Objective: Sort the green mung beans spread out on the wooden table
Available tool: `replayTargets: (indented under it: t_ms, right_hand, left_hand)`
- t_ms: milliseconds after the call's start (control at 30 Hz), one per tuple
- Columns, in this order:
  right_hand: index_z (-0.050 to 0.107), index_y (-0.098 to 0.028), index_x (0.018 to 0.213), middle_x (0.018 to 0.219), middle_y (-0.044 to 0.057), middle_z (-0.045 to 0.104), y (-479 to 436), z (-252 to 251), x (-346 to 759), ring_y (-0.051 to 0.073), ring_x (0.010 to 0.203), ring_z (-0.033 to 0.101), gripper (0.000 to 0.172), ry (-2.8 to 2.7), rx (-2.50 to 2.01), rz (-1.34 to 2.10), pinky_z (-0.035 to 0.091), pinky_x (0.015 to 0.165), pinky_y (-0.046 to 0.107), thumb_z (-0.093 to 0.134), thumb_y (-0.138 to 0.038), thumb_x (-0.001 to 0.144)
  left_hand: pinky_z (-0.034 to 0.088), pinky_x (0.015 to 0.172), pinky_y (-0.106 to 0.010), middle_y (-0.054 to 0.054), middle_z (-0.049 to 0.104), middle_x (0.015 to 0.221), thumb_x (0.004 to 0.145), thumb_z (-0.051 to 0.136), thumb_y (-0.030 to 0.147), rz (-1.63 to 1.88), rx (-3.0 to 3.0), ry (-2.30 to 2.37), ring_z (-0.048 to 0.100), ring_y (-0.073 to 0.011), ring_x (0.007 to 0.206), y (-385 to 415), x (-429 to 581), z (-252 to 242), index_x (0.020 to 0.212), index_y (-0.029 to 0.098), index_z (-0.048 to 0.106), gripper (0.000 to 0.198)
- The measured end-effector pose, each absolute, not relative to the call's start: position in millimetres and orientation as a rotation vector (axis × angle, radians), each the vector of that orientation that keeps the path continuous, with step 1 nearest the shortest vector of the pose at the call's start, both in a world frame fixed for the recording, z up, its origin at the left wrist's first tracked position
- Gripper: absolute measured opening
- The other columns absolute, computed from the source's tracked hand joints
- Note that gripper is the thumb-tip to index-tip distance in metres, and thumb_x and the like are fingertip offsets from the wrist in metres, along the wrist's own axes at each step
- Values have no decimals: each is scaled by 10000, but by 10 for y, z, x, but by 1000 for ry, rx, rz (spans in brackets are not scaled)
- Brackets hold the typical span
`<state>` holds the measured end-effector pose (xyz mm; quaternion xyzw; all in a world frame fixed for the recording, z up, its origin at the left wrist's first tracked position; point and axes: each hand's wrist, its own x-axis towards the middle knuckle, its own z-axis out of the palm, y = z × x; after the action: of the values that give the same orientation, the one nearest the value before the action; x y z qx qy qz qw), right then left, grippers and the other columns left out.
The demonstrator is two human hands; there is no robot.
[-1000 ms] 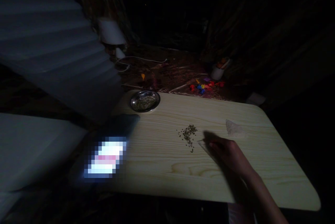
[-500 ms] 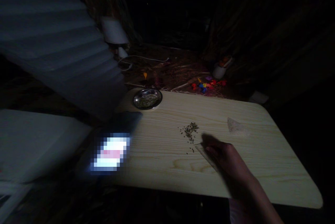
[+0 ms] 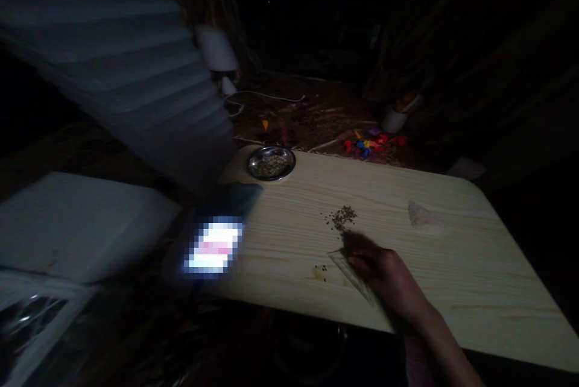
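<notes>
My right hand (image 3: 383, 272) rests on a pale wooden table (image 3: 452, 290) in a dark room, fingers closed on a thin clear plastic piece (image 3: 350, 272) that lies slanted on the wood. Its fingertips touch the near edge of a small pile of dried seeds (image 3: 342, 217); a few loose seeds (image 3: 322, 267) lie to the left. A steel dish (image 3: 271, 163) with more seeds sits at the table's far left corner. A small clear packet (image 3: 420, 216) lies to the right. My left hand is out of sight.
A lit phone screen (image 3: 213, 247) glows at the table's left edge. White ribbed panels (image 3: 113, 55) and a white slab (image 3: 76, 224) fill the left. On the floor beyond lie coloured toy pieces (image 3: 368, 143), a white cup (image 3: 394, 119) and cables.
My right hand has slid the plastic piece leftward and closer to the seed pile, and some seeds have been dragged toward the near edge. The camera has shifted left.
</notes>
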<state>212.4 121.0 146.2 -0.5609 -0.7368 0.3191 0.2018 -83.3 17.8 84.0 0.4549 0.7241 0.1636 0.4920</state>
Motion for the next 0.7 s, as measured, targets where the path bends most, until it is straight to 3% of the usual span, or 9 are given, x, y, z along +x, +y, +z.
replayTargets:
  t_ms: [467, 567, 700]
  right_hand:
    - [801, -315, 1021, 1036, -5, 809, 945, 1470, 1710, 283, 949, 762, 203, -2133, -1376, 992, 614, 829, 425, 611, -315, 948]
    - [801, -290, 1034, 1035, 24, 809, 1073, 1422, 1657, 298, 939, 766, 227, -2125, -1448, 910, 621, 820, 444, 591, -332, 957]
    - [805, -269, 1011, 1011, 44, 811, 1120, 1394, 1447, 314, 924, 768, 211, -2182, -1451, 809, 618, 822, 456, 610, -281, 935]
  left_hand:
    - [547, 639, -275, -29, 661, 862, 957, 632, 420, 621, 1138, 1783, 642, -147, 736, 69, -1030, 1159, 967, 111, 674, 312]
    - [550, 663, -280, -25, 653, 843, 1003, 526, 440, 682, 1168, 1793, 670, -178, 793, 386, -1048, 1299, 945, 99, 698, 387]
    - [588, 717, -359, -22, 655, 838, 956, 589, 475, 775, 1219, 1797, 682, -234, 865, 1346, -1065, 1478, 1065, 122, 702, 386]
